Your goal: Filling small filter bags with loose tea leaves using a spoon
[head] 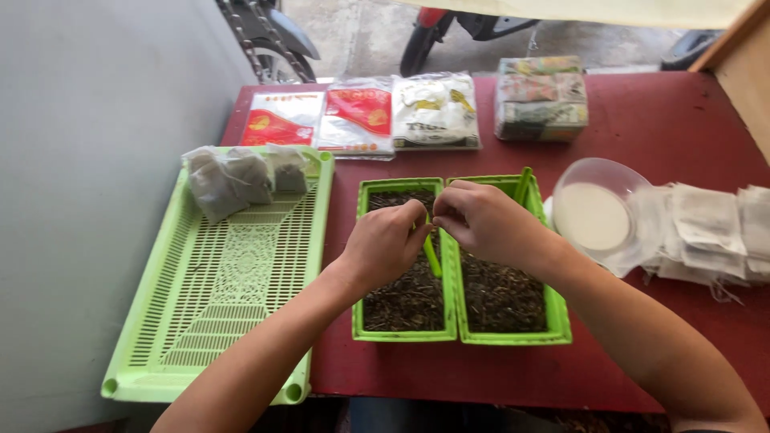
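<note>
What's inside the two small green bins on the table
Both green bins hold dark, dry, shredded leaf material, plus a green scoop handle between them. The left hand and right hand cover the far ends, so what lies beneath them is hidden.

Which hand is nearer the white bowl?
Right. The right hand is over the green bins, just left of the white bowl. The left hand is farther left, over the left bin.

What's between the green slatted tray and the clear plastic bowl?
Head view: two green bins of dark dried leaves sit side by side there, with the left hand and right hand meeting above them.
</note>
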